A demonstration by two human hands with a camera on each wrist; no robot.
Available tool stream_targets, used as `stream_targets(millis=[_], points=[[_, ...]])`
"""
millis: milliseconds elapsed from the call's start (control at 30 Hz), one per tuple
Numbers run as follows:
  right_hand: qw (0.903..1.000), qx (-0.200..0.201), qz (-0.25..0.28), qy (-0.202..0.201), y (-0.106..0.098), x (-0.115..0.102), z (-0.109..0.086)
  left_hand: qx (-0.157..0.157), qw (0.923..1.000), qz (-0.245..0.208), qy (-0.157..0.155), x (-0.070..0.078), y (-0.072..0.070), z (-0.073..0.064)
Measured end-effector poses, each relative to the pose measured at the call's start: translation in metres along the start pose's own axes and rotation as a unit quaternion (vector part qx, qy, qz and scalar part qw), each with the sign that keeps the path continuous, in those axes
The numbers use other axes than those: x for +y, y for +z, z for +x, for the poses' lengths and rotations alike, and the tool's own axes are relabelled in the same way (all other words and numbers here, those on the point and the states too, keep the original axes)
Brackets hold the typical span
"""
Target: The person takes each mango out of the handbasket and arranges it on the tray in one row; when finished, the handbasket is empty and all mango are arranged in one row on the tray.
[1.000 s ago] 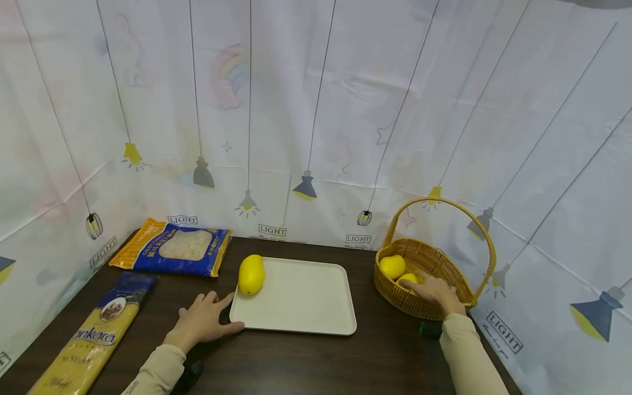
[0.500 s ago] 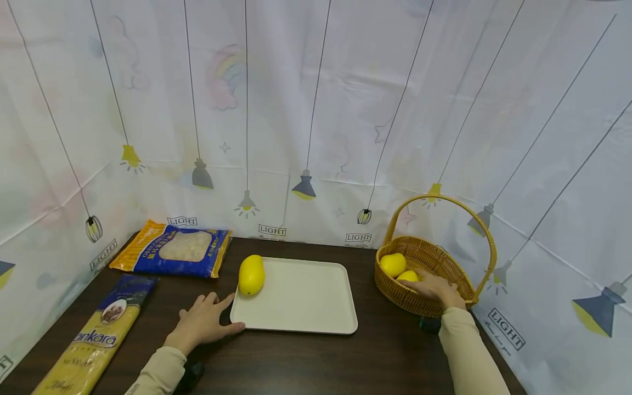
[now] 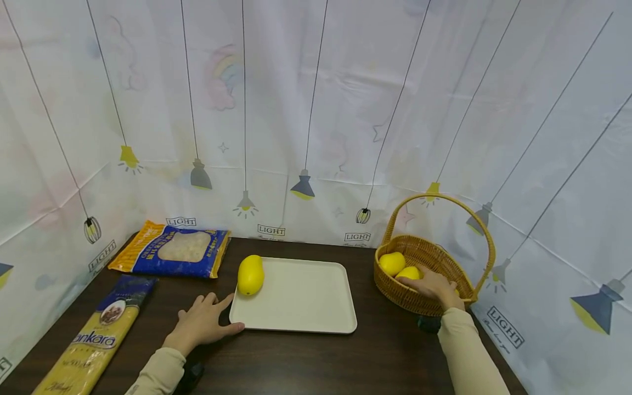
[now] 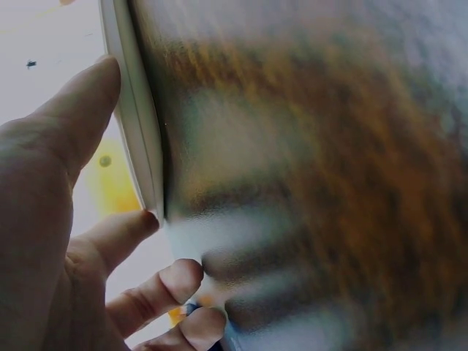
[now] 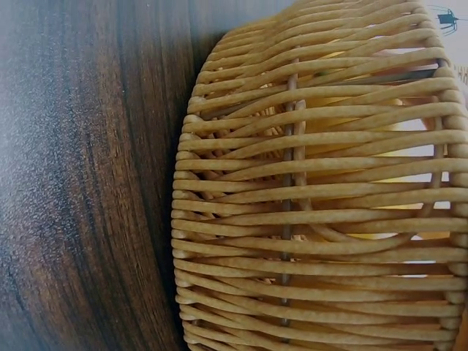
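Nearest, long packet: yellow and blue, marked "ankara", lying on the dark table left of the left hand.
Left hand: in the same spot as a second ago, fingers spread, thumb and index tips touching the rim of the white tray; it seems to steady it.
Tray: holds one yellow fruit, at its left end, with the rest of its surface bare (no second fruit added over this last second).
Right hand: still reaching into the wicker basket, thumb across the near side of a fruit; its other fingertips are hidden, so whether it pinches or merely touches I cannot tell.
Covered fruit: in the basket, partly behind the thumb, seeming to show slightly more than a second ago; I judge the work to be at getting hold of it.
Basket: handle upright, also holding a second fruit, untouched, just left of the covered one; the right wrist view shows yellow only through the weave.
Blue-and-orange bag: lying beyond the packet, pale contents in its window.
Backdrop: farthest, printed with hanging lamps.
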State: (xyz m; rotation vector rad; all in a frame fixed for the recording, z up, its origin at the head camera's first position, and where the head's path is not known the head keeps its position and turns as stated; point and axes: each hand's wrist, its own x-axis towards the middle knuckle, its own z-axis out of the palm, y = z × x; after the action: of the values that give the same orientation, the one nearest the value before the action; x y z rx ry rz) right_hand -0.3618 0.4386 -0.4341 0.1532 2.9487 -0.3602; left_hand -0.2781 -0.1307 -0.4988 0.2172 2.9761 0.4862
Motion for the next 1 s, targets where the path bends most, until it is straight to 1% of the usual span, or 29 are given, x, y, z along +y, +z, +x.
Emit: stream_targets(millis=[200, 400, 600, 767, 900, 1000], points=[[0.9994, 0.032, 0.016, 0.001, -0.001, 0.003, -0.001, -0.003, 1.0000, 0.000, 0.000, 0.000, 0.002, 0.001], [0.9979, 0.060, 0.021, 0.013, -0.003, 0.003, -0.004, -0.005, 1.0000, 0.000, -0.002, 0.000, 0.002, 0.001], [0.9964, 0.075, 0.036, 0.014, -0.006, 0.003, -0.007, -0.005, 1.0000, 0.002, -0.001, -0.001, 0.001, 0.001], [0.9944, 0.080, 0.070, 0.008, -0.012, -0.001, -0.012, -0.004, 1.0000, 0.001, 0.001, 0.000, 0.000, 0.001], [0.9903, 0.092, 0.104, -0.004, -0.015, -0.005, -0.014, -0.004, 1.0000, 0.002, 0.003, -0.001, 0.000, 0.001], [0.9880, 0.104, 0.113, -0.012, -0.017, -0.008, -0.014, -0.005, 1.0000, 0.002, 0.003, -0.002, 0.001, 0.002]])
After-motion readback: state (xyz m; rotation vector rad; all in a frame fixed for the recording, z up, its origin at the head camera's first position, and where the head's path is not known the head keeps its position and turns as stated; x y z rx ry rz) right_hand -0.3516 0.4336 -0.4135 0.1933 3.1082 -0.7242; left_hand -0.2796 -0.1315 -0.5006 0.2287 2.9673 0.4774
